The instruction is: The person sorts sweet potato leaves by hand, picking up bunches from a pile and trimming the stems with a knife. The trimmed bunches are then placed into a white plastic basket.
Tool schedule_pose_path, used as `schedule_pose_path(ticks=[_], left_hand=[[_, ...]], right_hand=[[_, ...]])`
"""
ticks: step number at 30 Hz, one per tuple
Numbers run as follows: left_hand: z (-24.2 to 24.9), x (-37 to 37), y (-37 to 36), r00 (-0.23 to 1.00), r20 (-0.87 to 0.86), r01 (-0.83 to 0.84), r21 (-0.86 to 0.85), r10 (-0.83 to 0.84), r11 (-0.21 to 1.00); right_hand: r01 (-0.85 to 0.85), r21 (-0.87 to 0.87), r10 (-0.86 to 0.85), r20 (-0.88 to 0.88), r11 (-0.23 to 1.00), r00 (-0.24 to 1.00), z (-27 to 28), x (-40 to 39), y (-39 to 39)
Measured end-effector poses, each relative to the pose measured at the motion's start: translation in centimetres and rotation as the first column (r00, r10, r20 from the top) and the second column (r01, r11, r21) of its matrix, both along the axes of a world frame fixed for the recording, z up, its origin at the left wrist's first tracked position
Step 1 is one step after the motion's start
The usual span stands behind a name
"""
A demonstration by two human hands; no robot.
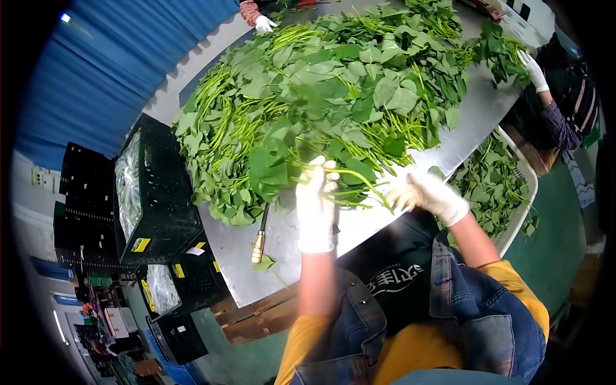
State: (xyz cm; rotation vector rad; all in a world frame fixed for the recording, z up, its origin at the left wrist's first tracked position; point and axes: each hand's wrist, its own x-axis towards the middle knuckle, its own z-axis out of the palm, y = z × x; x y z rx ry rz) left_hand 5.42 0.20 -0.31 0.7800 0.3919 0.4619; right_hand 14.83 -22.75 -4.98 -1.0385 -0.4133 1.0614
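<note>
The left hand (316, 204), in a white glove, is closed around a small bunch of leafy stems (350, 176) at the near edge of a big heap of greens (333, 90). The right hand (428, 194), also gloved in white, pinches the thin green stalk ends of the same bunch, its fingers curled in; the two hands sit near each other, with the stalks running between them. The bunch lies just above the metal surface (289, 244), touching the front of the heap, which covers most of that surface.

A knife with a brass-coloured handle (259, 239) lies on the bare metal just left of the left hand, beside a loose leaf. A black crate (160, 192) stands against the surface's left edge, with more black crates below it. A white basket (520, 192) holding leaves sits to the right of the right arm. Further along the surface, another person's gloved hand (534, 70) rests on the greens, and a third gloved hand (263, 24) shows at the far end.
</note>
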Motion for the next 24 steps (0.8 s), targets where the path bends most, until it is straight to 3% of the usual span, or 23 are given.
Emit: schedule_pose_path(ticks=[1, 2, 4, 5, 6, 8, 9, 10, 11, 12, 13, 14, 15, 16, 18, 19, 20, 21, 22, 24], left_hand=[[0.3, -0.1, -0.2, 1.0, 0.003, 0.03, 0.052, -0.03, 0.998], [0.4, -0.3, -0.4, 1.0, -0.003, 0.031, 0.05, -0.031, 0.998], [0.5, -0.7, -0.7, 1.0, 0.005, 0.015, 0.052, -0.015, 0.999], [0.2, -1.0, -0.6, 1.0, 0.024, 0.011, 0.018, -0.011, 1.0], [-0.1, -1.2, -0.4, 1.0, 0.021, 0.014, 0.02, -0.014, 1.0], [-0.9, -1.5, 0.3, 0.994, -0.024, -0.104, 0.058, 0.106, 0.993], [-1.0, -1.7, 1.0, 0.987, -0.03, -0.158, 0.063, 0.16, 0.985], [0.5, -2.0, 0.7, 0.965, -0.019, -0.263, -0.069, 0.262, 0.962], [0.4, -2.1, 1.4, 0.943, -0.009, -0.333, -0.082, 0.334, 0.939], [0.2, -2.5, 2.3, 0.915, -0.001, -0.401, -0.098, 0.403, 0.911], [-0.6, -2.9, 3.7, 0.91, 0.04, -0.403, -0.142, 0.412, 0.904], [-1.5, -3.1, 5.0, 0.905, 0.08, -0.398, -0.185, 0.417, 0.899], [-2.6, -3.4, 5.8, 0.928, 0.136, -0.311, -0.228, 0.346, 0.923], [-2.3, -2.9, 5.1, 0.931, 0.138, -0.302, -0.231, 0.339, 0.925], [-1.2, -2.1, 3.0, 0.954, 0.006, -0.276, -0.366, 0.299, 0.889], [-1.5, -2.0, 2.7, 0.961, 0.023, -0.234, -0.468, 0.276, 0.852], [-1.5, -1.8, 2.1, 0.955, 0.014, -0.249, -0.508, 0.297, 0.825], [-2.0, -1.9, 2.0, 0.959, 0.038, -0.23, -0.467, 0.28, 0.854], [-2.4, -2.3, 2.0, 0.964, 0.057, -0.214, -0.424, 0.261, 0.88], [-2.4, -3.0, 2.3, 0.96, 0.123, -0.182, -0.412, 0.252, 0.893]], right_hand=[[-0.054, -0.138, 0.048, -0.048, 0.989, 0.998, 1.3, -1.0, 1.4], [-0.074, -0.007, 0.072, -0.145, 0.997, 0.987, 2.1, -2.0, 2.6], [-0.009, 0.03, 0.01, -0.038, 1.0, 0.999, 0.0, -2.2, 4.4], [-0.003, 0.118, 0.032, -0.246, 0.993, 0.969, 0.1, -2.3, 4.6], [0.001, 0.119, 0.029, -0.249, 0.993, 0.968, -0.2, -2.4, 4.6], [0.352, 0.119, -0.353, -0.017, 0.928, 0.936, -1.2, -2.6, 4.6], [0.442, 0.094, -0.309, -0.588, 0.892, 0.748, -2.0, -1.9, 3.3], [0.424, 0.576, -0.032, -0.567, 0.699, 0.823, -0.4, -1.2, 1.8], [0.495, 0.55, -0.18, -0.527, 0.672, 0.83, -0.1, 0.3, -0.9], [0.615, 0.596, -0.24, -0.588, 0.517, 0.772, 0.6, 1.3, -3.0], [0.77, 0.52, -0.429, -0.64, 0.369, 0.638, 2.9, 1.6, -4.3], [0.618, 0.738, -0.218, -0.578, 0.272, 0.786, 2.4, 3.1, -5.8], [0.577, 0.724, -0.298, -0.495, 0.378, 0.816, 1.7, 3.9, -6.7], [0.535, 0.694, -0.361, -0.399, 0.482, 0.843, 2.3, 4.4, -6.5], [0.646, 0.397, -0.521, -0.384, 0.652, 0.762, -0.8, 5.9, -4.2], [0.547, 0.133, -0.562, 0.143, 0.827, 0.815, -1.2, 5.5, -2.9], [0.526, -0.197, -0.318, 0.608, 0.827, 0.727, -1.5, 5.1, -1.4], [0.618, -0.047, -0.253, 0.886, 0.785, 0.388, -3.3, 5.2, 0.4], [0.637, 0.13, -0.148, 0.989, 0.76, -0.026, -4.8, 5.1, 2.0], [0.733, 0.009, 0.121, 0.985, 0.681, -0.125, -5.0, 4.9, 4.2]])
